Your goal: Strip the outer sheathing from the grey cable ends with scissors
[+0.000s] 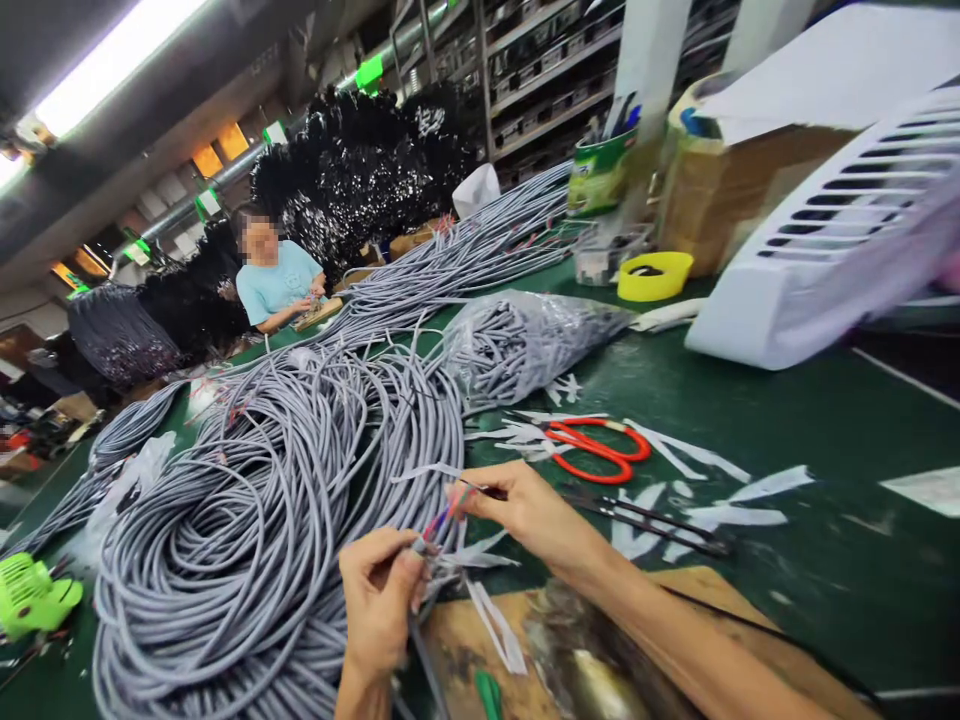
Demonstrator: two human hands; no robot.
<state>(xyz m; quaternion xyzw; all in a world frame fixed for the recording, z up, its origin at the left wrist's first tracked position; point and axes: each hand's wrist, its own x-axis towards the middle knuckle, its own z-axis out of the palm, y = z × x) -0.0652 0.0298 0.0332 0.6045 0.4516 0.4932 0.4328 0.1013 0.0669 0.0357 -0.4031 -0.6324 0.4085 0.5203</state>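
My left hand (381, 592) is closed around the end of a grey cable (422, 546), its thumb pressed near the cut sheath. Thin red and blue wires (442, 518) come out of that end. Their tips are pinched between the thumb and fingers of my right hand (504, 500). A dark thin piece shows by the right fingers; I cannot make out what it is. Beneath both hands lies a worn wooden board (465, 640), with white strips (495, 625) on it. To the left spreads a big coil of grey cable (225, 500).
Red-handled scissors (600, 450) and a dark slim tool (652, 525) lie right of my hands among white strips. Behind are a plastic bag of cables (525, 340), a yellow tape ring (655, 275) and a white slotted plastic housing (817, 240). Across the table a person (277, 275) handles small parts.
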